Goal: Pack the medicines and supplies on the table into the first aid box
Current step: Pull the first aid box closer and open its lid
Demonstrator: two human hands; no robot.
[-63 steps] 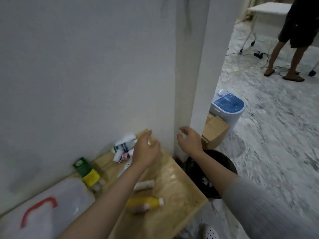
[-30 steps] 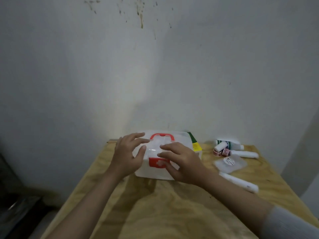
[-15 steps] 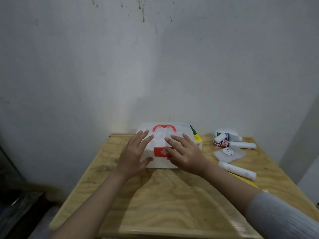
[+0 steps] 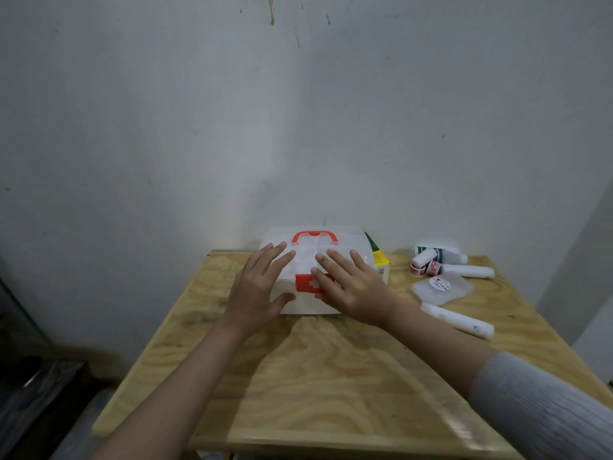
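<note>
A white first aid box (image 4: 308, 257) with a red handle and a red latch stands closed at the back of the wooden table (image 4: 331, 376). My left hand (image 4: 260, 290) lies flat on its left front, fingers straight. My right hand (image 4: 351, 287) rests on its right front, partly covering the latch. A green and yellow carton (image 4: 378, 257) leans behind the box's right side. To the right lie white bottles and small rolls (image 4: 434, 260), a clear flat packet (image 4: 441, 287) and a white tube (image 4: 457, 320).
A white wall (image 4: 298, 127) rises right behind the table. Dark clutter (image 4: 30, 376) sits on the floor to the left. The table's front edge runs near the bottom of the view.
My view swung from the table's right end to face the box. Both hands came onto the box, first curled, and now lie flatter on its lid and front.
</note>
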